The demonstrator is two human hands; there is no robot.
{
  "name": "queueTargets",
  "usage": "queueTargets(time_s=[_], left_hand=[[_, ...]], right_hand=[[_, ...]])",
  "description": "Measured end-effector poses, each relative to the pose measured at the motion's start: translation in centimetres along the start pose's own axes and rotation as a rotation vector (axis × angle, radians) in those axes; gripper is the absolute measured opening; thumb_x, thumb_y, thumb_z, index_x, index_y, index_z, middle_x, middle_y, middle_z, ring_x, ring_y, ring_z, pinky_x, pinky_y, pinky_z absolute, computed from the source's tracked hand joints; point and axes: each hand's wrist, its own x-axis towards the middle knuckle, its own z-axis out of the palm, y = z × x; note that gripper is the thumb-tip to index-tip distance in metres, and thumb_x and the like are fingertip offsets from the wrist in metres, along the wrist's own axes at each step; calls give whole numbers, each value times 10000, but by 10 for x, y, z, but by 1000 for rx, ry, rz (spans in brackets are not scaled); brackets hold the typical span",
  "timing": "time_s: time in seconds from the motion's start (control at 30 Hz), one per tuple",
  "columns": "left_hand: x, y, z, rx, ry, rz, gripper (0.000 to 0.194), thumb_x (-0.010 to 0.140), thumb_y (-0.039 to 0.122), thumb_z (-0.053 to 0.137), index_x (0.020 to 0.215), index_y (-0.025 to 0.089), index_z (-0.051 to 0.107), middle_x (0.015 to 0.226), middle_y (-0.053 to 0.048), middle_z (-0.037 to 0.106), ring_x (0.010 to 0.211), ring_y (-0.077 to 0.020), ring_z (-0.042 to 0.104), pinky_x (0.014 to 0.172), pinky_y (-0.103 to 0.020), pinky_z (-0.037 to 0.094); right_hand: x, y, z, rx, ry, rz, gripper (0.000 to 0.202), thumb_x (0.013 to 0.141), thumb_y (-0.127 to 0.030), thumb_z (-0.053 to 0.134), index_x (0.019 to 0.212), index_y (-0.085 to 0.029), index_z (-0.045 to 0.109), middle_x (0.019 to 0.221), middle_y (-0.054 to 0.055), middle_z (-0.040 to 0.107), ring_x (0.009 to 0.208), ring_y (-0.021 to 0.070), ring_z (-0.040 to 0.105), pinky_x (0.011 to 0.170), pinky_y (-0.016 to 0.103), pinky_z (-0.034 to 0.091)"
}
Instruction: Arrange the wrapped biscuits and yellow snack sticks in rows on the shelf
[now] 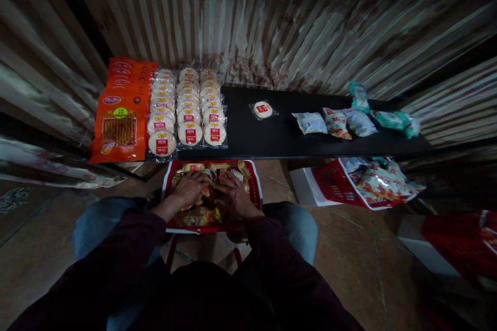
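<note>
Both hands are inside a red basket (254, 186) with a white edge, between my knees. My left hand (190, 189) rests on wrapped snacks (196, 217) at the basket's left side, fingers spread. On the right side of the same basket, my right hand (235, 197) lies over the packets with its fingers apart. Neither hand shows anything gripped. Gold and clear wrappers show around the fingers; the fingertips are partly lost among them.
On the black shelf (248, 139) stand orange bags (120, 114), rows of round crackers (189, 114), a single cracker (263, 109) and small bags (337, 123). Another red basket (337, 183) holds bags at the right; a further one (446, 238) is at the far right.
</note>
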Motion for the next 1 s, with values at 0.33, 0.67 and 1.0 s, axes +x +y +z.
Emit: queueTargets(time_s=[0.33, 0.67, 1.0], left_hand=[[3, -7, -17, 18, 18, -195, 401, 797, 153, 514, 1176, 223, 623, 1299, -89, 586, 1258, -249, 463, 1062, -414, 342], [-5, -3, -9, -98, 1, 30, 492, 757, 240, 622, 1245, 282, 582, 1433, -31, 480, 1395, -246, 294, 1171, -438, 181], [-3, -5, -13, -90, 15, -100, 391, 781, 171, 562, 1152, 261, 648, 1299, -43, 602, 1358, -242, 370, 1161, -422, 239]], right_hand=[[-12, -2, 19, -73, -85, 82, 284, 827, -327, 628, 1091, -245, 692, 1372, 65, 538, 1299, 284, 378, 1056, 467, 304], [21, 4, 17, -242, -52, 61, 309, 855, -231, 559, 1146, -261, 659, 1343, 87, 555, 1349, 281, 294, 1105, 500, 179], [19, 20, 3, -233, -40, 175, 305, 896, -211, 481, 1141, -254, 656, 1297, 36, 604, 1277, 274, 381, 1071, 466, 240]])
